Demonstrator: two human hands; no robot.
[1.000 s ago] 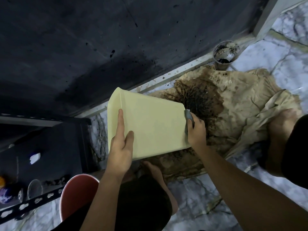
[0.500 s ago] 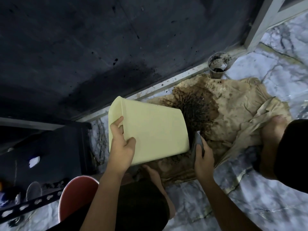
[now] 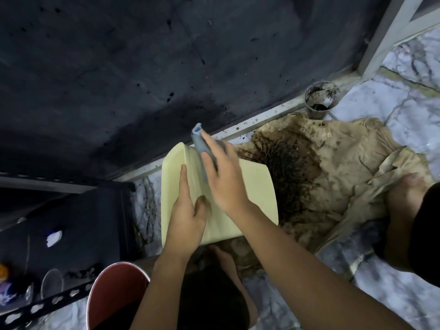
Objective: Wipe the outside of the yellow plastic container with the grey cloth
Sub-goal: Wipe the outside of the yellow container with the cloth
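Observation:
The yellow plastic container (image 3: 252,191) lies tilted on its side above the floor, its broad outer wall facing me. My left hand (image 3: 188,210) holds it at the near left edge, index finger stretched along the wall and thumb spread. My right hand (image 3: 221,172) lies across the upper part of that wall and pinches the folded grey cloth (image 3: 200,145), which sticks out past the container's top left corner. The hand is motion-blurred.
A dirty, soil-stained beige cloth (image 3: 333,177) covers the marble floor (image 3: 404,120) under the container. A soiled cup (image 3: 320,98) stands by the dark wall. A red bucket (image 3: 112,294) sits near left, beside a black metal rack (image 3: 59,225). My knees are at bottom and right.
My right hand has carried the grey cloth from beside the container's lower right edge up and left across the outer wall to its top corner. My left hand still holds the container.

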